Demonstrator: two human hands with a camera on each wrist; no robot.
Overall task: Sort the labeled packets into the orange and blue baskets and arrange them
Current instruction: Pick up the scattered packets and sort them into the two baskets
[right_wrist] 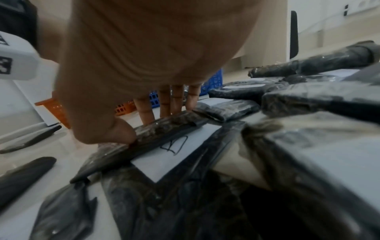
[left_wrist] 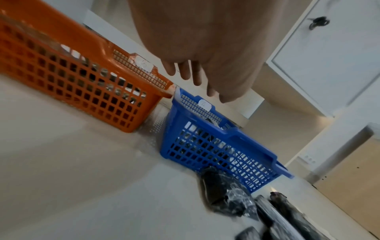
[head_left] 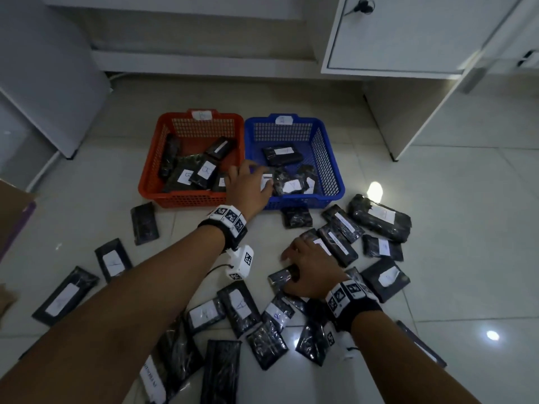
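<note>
Left hand [head_left: 246,186] fingers [left_wrist: 186,71] spread, empty, over blue basket [head_left: 329,158]; right hand [head_left: 313,269] fingers [right_wrist: 176,99] pinching floor packet [right_wrist: 144,139].

A pale tiled floor [head_left: 437,199] carries everything, glossy enough to mirror two ceiling lights. On it an orange basket [head_left: 151,182] and a blue basket [head_left: 329,158] stand side by side, touching, each with a white paper tag on its far rim. Nearer lie many black plastic-wrapped packets [head_left: 242,307] (most bear a white handwritten label, some lie face down), scattered loosely on the left and overlapping in a heap [head_left: 341,243] on the right, while white cabinets [head_left: 408,39] stand beyond the baskets.
</note>
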